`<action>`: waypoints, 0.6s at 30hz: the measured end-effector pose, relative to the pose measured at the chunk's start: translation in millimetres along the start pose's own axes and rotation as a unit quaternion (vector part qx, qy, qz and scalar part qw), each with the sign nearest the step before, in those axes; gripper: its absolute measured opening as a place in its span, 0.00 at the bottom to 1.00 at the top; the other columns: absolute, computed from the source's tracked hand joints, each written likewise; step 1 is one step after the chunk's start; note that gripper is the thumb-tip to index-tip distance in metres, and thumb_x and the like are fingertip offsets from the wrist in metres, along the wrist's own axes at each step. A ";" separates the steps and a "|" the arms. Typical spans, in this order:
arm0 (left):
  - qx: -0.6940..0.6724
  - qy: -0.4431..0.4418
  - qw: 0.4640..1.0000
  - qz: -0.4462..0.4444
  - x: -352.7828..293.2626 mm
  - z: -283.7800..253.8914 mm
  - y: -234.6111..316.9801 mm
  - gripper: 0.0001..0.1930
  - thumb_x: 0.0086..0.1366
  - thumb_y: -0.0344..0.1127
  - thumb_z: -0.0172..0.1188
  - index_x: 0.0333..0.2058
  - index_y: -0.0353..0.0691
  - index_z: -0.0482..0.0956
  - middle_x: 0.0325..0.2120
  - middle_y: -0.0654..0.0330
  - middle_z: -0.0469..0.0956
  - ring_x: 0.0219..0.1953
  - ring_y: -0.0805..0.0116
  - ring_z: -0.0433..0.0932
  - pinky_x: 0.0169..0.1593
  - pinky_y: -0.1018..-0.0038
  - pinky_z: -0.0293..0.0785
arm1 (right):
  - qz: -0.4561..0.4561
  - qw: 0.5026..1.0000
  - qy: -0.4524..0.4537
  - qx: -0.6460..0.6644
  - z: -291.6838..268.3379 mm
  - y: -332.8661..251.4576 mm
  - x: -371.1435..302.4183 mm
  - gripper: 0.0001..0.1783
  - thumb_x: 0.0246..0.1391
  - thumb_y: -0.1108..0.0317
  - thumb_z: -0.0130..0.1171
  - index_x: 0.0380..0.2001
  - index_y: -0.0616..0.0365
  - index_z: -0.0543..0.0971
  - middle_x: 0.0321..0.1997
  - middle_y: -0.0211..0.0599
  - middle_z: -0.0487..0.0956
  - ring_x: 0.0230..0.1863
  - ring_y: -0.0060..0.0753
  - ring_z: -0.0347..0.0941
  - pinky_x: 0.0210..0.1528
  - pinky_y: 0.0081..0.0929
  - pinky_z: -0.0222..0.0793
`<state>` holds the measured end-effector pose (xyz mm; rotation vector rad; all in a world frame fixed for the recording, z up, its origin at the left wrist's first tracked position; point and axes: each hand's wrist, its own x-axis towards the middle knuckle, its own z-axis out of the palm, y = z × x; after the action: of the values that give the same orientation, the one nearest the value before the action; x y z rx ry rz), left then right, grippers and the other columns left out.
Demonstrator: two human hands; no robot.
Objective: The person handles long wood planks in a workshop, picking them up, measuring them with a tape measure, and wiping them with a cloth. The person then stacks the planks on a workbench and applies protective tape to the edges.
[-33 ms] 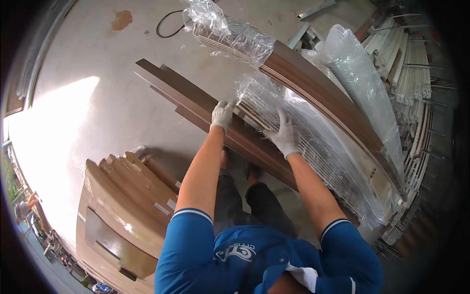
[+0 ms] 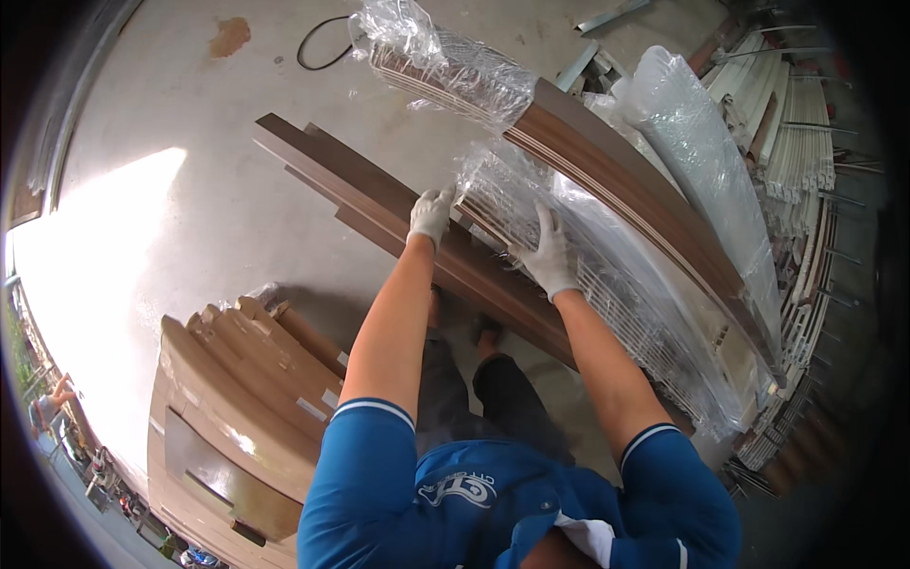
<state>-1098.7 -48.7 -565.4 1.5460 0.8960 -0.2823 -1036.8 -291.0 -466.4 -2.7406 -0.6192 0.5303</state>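
Note:
Long brown strips (image 2: 370, 185), stepped at their far left end, lie slanting in front of me. My left hand (image 2: 431, 214), in a pale work glove, is closed over the far edge of these strips. To its right is my right hand (image 2: 550, 256), also gloved, with thumb and fingers spread apart. It rests at the near edge of a bundle of thin slats (image 2: 607, 284) wrapped in clear plastic. The thumb points toward the gap between the bundle and the brown strips. The left fingertips are partly hidden.
Beyond the bundle lies a longer brown stack (image 2: 626, 180), its far end wrapped in plastic. Bubble-wrapped pieces (image 2: 701, 133) and racked pale profiles (image 2: 801, 133) stand at the right. Cardboard-wrapped packages (image 2: 256, 379) lie at my near left. A black cable loop (image 2: 308, 47) lies on the floor.
The whole view has shifted very slightly. The left end of the brown strips appears a little farther left; both hands keep nearly the same place.

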 end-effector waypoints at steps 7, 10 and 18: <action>0.125 -0.015 0.992 -0.012 97.6 26.6 41.7 0.20 0.60 0.49 0.64 0.44 0.42 0.87 0.34 0.52 0.86 0.42 0.55 0.83 0.49 0.65 0.78 | 0.077 0.991 -0.087 -0.072 14.1 13.8 92.1 0.23 0.56 0.58 0.63 0.53 0.55 0.77 0.47 0.59 0.81 0.48 0.61 0.79 0.50 0.52 0.74; -0.068 -0.024 0.997 0.038 119.2 48.2 66.4 0.17 0.59 0.44 0.61 0.41 0.40 0.87 0.39 0.47 0.85 0.46 0.49 0.83 0.52 0.61 0.77 | 0.088 0.995 0.031 0.033 28.2 13.4 80.1 0.19 0.58 0.64 0.61 0.51 0.58 0.76 0.44 0.59 0.81 0.48 0.61 0.78 0.50 0.50 0.73; 0.050 0.010 0.998 0.040 173.1 84.5 94.1 0.14 0.60 0.40 0.62 0.39 0.38 0.86 0.35 0.51 0.84 0.35 0.57 0.83 0.40 0.65 0.78 | -0.138 0.985 0.086 0.062 29.0 -17.6 22.1 0.31 0.59 0.60 0.66 0.64 0.54 0.71 0.66 0.50 0.70 0.65 0.56 0.68 0.67 0.47 0.64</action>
<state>-893.1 -56.4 -625.5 1.6760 0.8444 -0.2588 -1036.4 -260.2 -492.6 -2.4941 -0.8704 0.2556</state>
